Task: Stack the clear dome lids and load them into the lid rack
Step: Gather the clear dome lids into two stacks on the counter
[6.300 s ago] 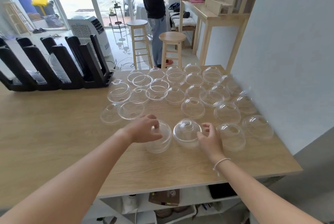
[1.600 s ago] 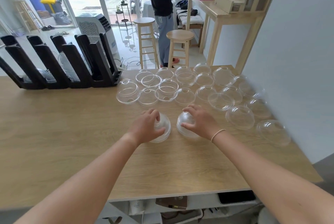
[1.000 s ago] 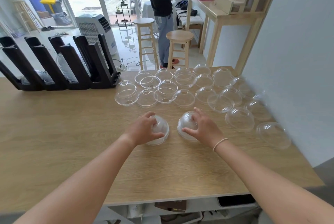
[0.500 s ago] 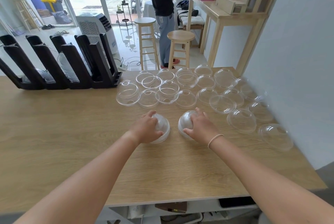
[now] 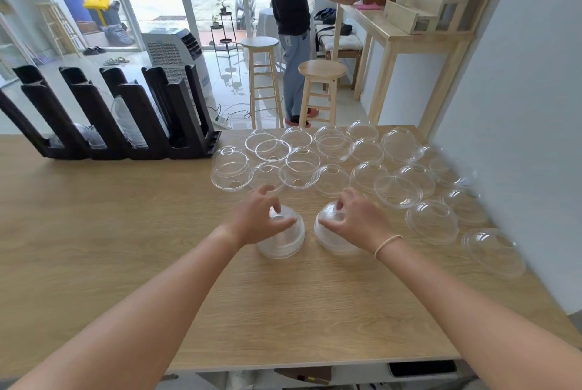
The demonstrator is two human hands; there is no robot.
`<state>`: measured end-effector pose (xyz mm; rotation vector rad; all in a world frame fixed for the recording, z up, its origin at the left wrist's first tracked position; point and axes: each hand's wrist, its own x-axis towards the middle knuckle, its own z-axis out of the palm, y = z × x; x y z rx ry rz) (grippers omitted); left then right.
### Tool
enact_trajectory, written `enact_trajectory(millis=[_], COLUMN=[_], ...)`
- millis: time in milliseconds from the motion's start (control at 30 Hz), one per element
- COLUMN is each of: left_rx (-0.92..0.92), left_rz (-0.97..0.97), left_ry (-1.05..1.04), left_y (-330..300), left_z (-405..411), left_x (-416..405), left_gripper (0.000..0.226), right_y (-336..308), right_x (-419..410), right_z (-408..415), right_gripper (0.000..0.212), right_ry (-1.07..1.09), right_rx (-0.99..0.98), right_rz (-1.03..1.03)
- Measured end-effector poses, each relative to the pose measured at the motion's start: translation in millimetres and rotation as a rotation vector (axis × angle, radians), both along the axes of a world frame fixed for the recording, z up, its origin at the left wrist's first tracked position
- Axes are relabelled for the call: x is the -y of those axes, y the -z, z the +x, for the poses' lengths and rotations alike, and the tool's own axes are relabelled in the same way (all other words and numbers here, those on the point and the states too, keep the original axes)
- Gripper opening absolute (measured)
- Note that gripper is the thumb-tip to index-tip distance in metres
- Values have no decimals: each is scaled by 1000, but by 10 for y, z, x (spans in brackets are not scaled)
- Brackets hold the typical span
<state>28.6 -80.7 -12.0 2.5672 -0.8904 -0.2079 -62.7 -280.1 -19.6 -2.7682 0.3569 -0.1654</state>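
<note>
While loose lids (image 5: 333,169) crowd the table (image 5: 126,232), the left hand (image 5: 258,219) and right hand (image 5: 356,219) each grip a lid stack (image 5: 282,241), well apart from the rack (image 5: 126,119). The slick stacks could slide apart if tilted.

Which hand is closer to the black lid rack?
Left. The left hand rests on a lid stack nearer the black lid rack; the right hand lies farther right.
</note>
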Motion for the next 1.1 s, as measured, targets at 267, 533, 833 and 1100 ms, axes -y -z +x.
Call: enact_trajectory(millis=[267, 533, 833, 1100], left_rx=[172, 124, 208, -124], left_rz=[5, 356, 148, -504], left_ry=[-210, -182, -252, -302], left_y=[-14, 225, 406, -40], left_z=[507, 811, 785, 575], left_x=[-284, -530, -524, -417], left_gripper=[30, 57, 22, 36], right_y=[-160, -25, 67, -301], right_x=[-109, -312, -320, -216], right_z=[471, 915, 922, 638], right_gripper=[27, 37, 37, 35], right_ry=[-199, -271, -285, 14], right_rx=[47, -313, -140, 367], right_rz=[28, -182, -49, 619])
